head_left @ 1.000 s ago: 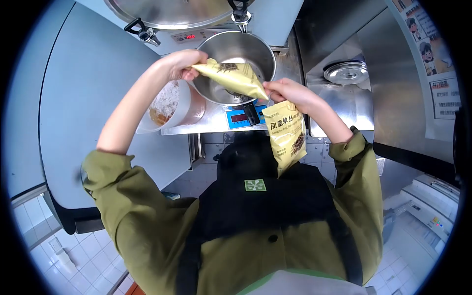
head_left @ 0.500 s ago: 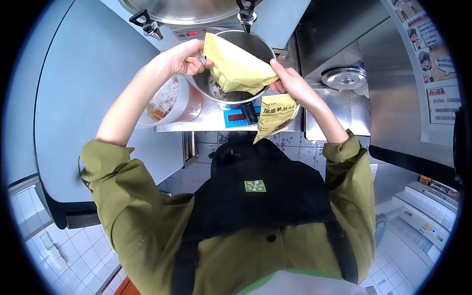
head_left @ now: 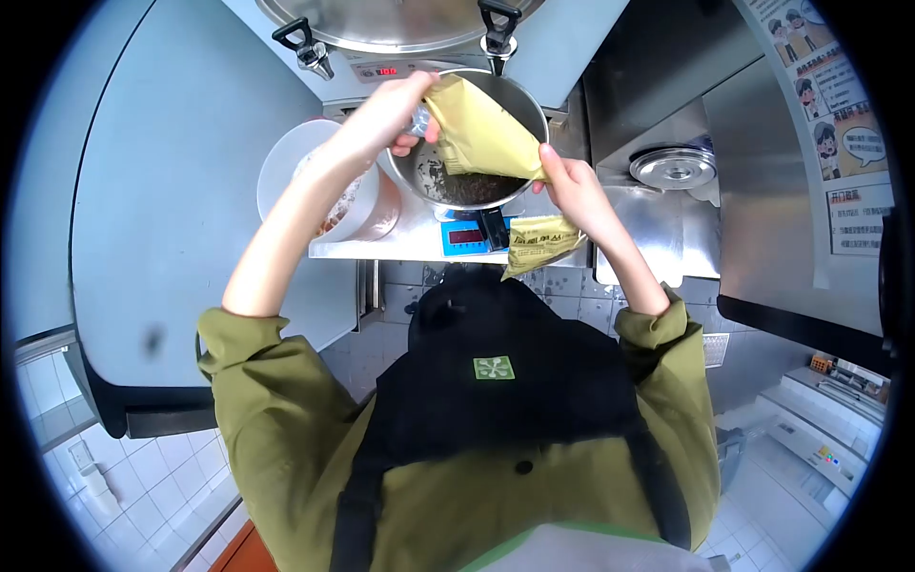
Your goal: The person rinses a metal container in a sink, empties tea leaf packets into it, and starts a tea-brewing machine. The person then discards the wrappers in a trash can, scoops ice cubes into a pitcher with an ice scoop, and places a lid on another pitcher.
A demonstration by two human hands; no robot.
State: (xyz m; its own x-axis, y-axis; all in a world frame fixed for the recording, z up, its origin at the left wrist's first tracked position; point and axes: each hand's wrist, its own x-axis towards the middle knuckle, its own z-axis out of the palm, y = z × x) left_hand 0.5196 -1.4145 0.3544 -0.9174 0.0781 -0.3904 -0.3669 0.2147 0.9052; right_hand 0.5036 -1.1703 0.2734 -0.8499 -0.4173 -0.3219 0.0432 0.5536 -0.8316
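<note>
A yellow tea bag slants over a steel pot, between my two hands. My left hand is closed on the bag's upper left end; a shiny greyish thing shows at its fingers, too small to name. My right hand pinches the bag's lower right end. Below that hand hangs a second yellow tea bag with printed characters; how it is held is hidden. Dark loose tea leaves lie in the pot. The pot stands on a blue digital scale.
Left of the pot stands a translucent white bucket with foamy contents. A large steel vessel with black-handled taps rises behind, above a red display. A round metal lid lies on the steel surface at right.
My left hand and the first bag have shifted right over the pot. More dark leaves show in the pot. The hanging bag is tilted differently, and the whole view has moved slightly.
</note>
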